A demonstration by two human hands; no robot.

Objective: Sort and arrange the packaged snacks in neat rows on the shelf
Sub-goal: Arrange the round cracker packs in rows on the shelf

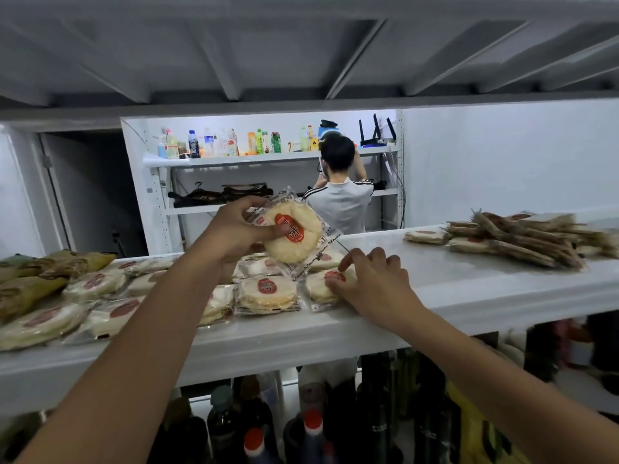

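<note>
Seen from the head camera, a person's two bare arms reach out over a white shelf (452, 279) of packaged snacks.

The left hand (241, 229) is raised above the shelf. Its grip is closed on a rice cracker packet (294, 229), with the thumb across the front beside a round red label. The clear wrapper holds pale round crackers.

The right hand (368, 279) is down on the shelf. Its fingers are curled, and thumb and forefinger pinch a second packet (318, 288) of the same kind, which lies flat near the front edge.

Just left of that one lies a centre packet (266, 291), also flat, with more packets behind it.

Further left, a loose spread of rice cracker packets (50, 319) overlaps along the shelf. Olive-brown snack bags (30, 276) lie beyond them at the far left.

Well apart, on the right end of the shelf, is a heap of packets (519, 239) seen edge-on.

Dark bottles (311, 426) with red caps stand on the level beneath.

In the background another person (340, 199) faces a far shelving unit (268, 159) lined with drink bottles.
</note>
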